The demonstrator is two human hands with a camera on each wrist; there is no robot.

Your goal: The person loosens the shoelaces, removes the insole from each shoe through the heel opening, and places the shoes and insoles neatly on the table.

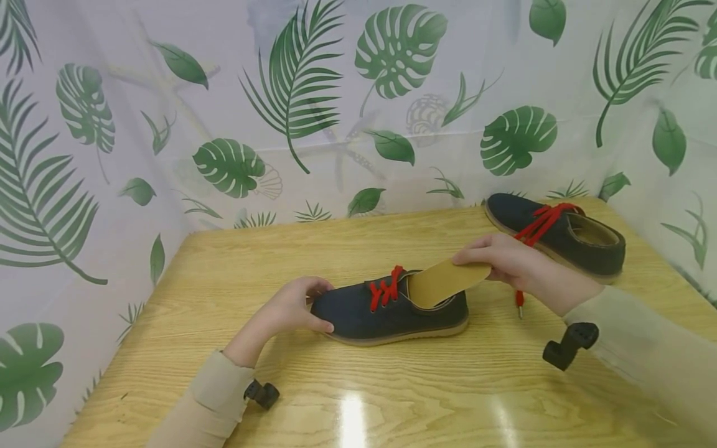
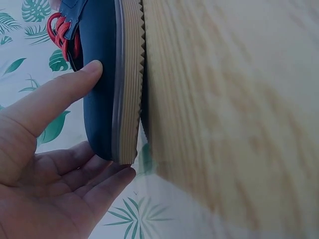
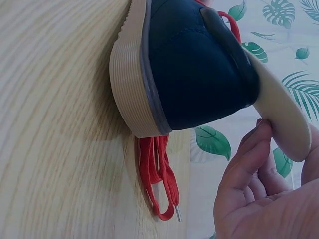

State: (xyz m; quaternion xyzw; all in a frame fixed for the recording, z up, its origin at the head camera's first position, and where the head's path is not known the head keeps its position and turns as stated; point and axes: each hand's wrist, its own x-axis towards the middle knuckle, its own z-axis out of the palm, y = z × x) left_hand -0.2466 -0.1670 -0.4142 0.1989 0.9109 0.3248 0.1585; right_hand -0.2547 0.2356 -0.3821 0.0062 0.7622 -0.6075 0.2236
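A dark blue shoe (image 1: 350, 311) with laced red laces lies on the table, its toe to the left. My left hand (image 1: 294, 308) grips it round the toe; in the left wrist view the thumb (image 2: 92, 69) presses the upper while the fingers lie at the toe's front. A tan insole (image 1: 442, 283) slants into the shoe's opening, its front part hidden inside. My right hand (image 1: 506, 258) pinches the insole's outer end between thumb and fingers. In the right wrist view the insole (image 3: 284, 114) sticks out over the shoe's heel (image 3: 199, 79).
A second dark blue shoe (image 1: 594, 249) stands at the table's back right, its red laces (image 1: 540, 224) loose and trailing onto the wood. The wooden table (image 1: 392, 392) ends at a leaf-printed cloth (image 1: 336, 124) behind and at both sides.
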